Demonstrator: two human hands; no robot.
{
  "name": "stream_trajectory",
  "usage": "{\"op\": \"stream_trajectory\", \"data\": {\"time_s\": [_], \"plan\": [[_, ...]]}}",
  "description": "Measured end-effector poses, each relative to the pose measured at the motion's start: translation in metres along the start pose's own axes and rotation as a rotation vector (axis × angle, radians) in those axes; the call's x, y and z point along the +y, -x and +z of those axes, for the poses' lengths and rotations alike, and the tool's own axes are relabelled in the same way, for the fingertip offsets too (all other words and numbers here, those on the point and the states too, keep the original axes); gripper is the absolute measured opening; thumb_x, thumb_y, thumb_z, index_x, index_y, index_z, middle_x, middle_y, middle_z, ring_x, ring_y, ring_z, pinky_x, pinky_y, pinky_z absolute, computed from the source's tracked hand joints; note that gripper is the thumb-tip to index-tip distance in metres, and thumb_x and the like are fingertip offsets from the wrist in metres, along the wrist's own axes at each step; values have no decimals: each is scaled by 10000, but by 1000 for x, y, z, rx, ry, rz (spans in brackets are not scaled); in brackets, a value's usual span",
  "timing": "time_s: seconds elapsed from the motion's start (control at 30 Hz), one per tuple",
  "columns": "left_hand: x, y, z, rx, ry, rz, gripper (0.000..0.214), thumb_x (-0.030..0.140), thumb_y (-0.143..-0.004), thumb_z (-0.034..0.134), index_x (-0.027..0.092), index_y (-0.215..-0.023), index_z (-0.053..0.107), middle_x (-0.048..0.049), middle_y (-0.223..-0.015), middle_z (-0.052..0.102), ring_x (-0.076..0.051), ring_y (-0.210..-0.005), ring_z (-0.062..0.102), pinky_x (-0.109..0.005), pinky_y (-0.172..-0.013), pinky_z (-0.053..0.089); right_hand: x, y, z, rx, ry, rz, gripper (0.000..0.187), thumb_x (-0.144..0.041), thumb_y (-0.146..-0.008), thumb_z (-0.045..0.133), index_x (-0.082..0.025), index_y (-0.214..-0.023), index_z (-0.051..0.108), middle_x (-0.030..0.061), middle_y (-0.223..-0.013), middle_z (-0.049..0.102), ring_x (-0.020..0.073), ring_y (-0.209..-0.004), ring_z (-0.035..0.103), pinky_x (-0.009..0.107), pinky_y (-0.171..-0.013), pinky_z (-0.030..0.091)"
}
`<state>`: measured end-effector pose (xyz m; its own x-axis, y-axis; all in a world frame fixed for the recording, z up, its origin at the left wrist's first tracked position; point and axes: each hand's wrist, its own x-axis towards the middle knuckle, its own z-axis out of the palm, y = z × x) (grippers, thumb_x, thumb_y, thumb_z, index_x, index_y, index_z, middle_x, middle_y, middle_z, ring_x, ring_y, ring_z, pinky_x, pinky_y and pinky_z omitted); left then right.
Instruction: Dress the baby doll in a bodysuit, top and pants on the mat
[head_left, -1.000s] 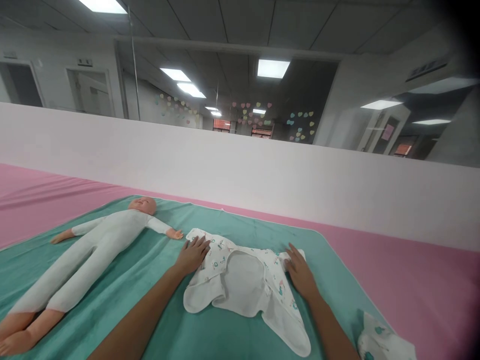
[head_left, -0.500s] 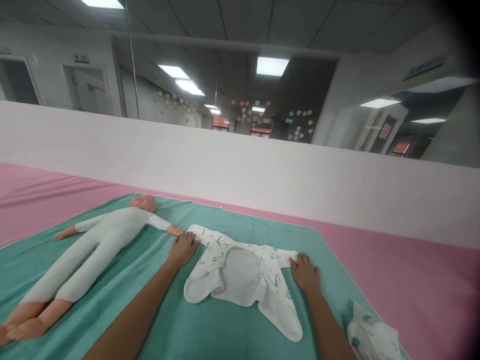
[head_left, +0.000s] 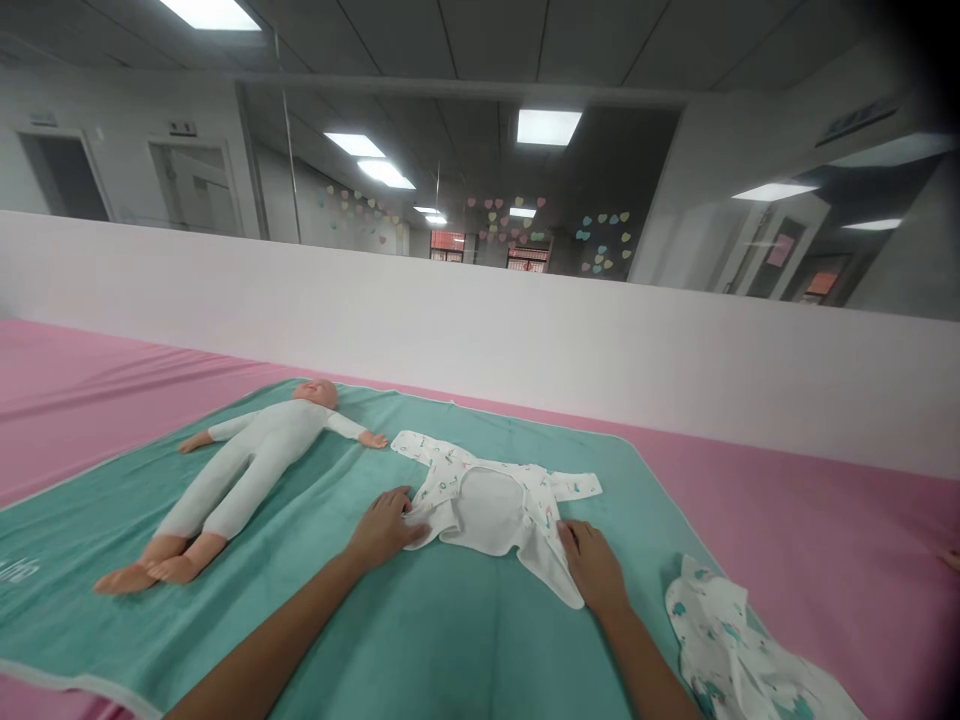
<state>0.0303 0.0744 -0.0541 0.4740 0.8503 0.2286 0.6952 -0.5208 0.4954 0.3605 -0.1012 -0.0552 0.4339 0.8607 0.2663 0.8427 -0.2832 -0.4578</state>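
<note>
A white baby garment with a small teal print (head_left: 491, 505) lies spread on a teal towel (head_left: 450, 650), its padded middle facing up. My left hand (head_left: 384, 528) grips the garment's lower left edge between fingers and thumb. My right hand (head_left: 592, 565) is on its long lower right flap, fingers gathered on the cloth. To the left, a baby doll in a white suit (head_left: 255, 470) lies on its back, its hand close to the garment's sleeve. A second printed cloth item (head_left: 727, 640) lies bunched beyond my right hand, over the towel's edge.
The towel lies on a wide pink padded surface (head_left: 825, 530), backed by a low white wall (head_left: 480, 350). Beyond that are glass panes with paper hearts. Another person's fingertips (head_left: 951, 558) show at the right edge.
My hands have moved from beside the sleeves onto the garment's lower edges and gripped them. Its lower flaps now lie drawn inward. The view has shifted, so the doll and towel appear farther away.
</note>
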Motion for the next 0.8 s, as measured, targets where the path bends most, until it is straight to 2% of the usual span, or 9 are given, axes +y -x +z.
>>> {"op": "stream_trajectory", "data": {"time_s": [0.1,0.17,0.23,0.3,0.37,0.43,0.5,0.63,0.8], "plan": [[3,14,-1,32,-35,-113,332,497,-708,555,184,-813,526,-131,-1328,445,-281,-1223,397,-385,-944,335,-8,15,-11,-101,-52,86,451,-583,-840,306,-231,-925,576,45,-872,619,196,-762,563,282,-625,396],[4,18,-3,47,-46,-149,304,470,-731,532,176,-806,526,-143,-1317,447,-288,-1222,391,-397,-945,326,-9,20,-14,-157,-65,66,397,-580,-795,402,-230,-880,568,27,-836,614,188,-721,552,267,-590,373],[5,19,-5,49,-40,-129,237,415,-748,517,178,-742,527,-130,-1285,478,-285,-1203,404,-396,-945,317,-7,22,-15,-173,-85,19,329,-527,-772,458,-218,-821,560,23,-821,608,190,-733,546,267,-605,370],[7,19,-7,50,22,-77,202,365,-759,498,184,-670,507,-100,-1213,536,-264,-1139,455,-369,-910,342,-3,20,-15,-152,-139,29,283,-471,-778,445,-209,-810,550,22,-815,605,194,-745,546,275,-629,380],[9,17,-11,70,150,-77,218,372,-780,465,191,-660,488,-70,-1029,609,-228,-965,538,-327,-797,395,3,16,-14,-95,-215,88,273,-441,-790,407,-204,-821,538,22,-808,606,196,-748,550,284,-650,395],[10,15,-15,128,304,-156,249,423,-791,440,197,-696,485,-24,-785,596,-186,-739,545,-285,-657,405,10,12,-14,-17,-287,156,278,-438,-779,406,-196,-839,530,28,-814,613,202,-760,560,287,-662,411],[11,15,-21,199,442,-260,283,472,-779,447,199,-723,489,18,-637,520,-155,-601,492,-258,-570,380,16,9,-15,53,-344,212,309,-454,-765,418,-186,-864,535,46,-843,627,215,-781,574,289,-659,426],[15,17,-32,272,666,-390,355,546,-732,489,192,-758,512,40,-570,491,-130,-516,454,-239,-506,363,20,9,-17,91,-425,262,427,-502,-768,401,-175,-992,559,75,-865,657,221,-723,601,288,-576,444],[16,18,-43,380,799,-424,462,612,-662,531,172,-804,554,16,-600,551,-137,-526,485,-245,-492,389,27,9,-24,97,-400,294,474,-523,-777,369,-195,-1044,584,46,-692,653,199,-525,577,292,-458,421]]}}
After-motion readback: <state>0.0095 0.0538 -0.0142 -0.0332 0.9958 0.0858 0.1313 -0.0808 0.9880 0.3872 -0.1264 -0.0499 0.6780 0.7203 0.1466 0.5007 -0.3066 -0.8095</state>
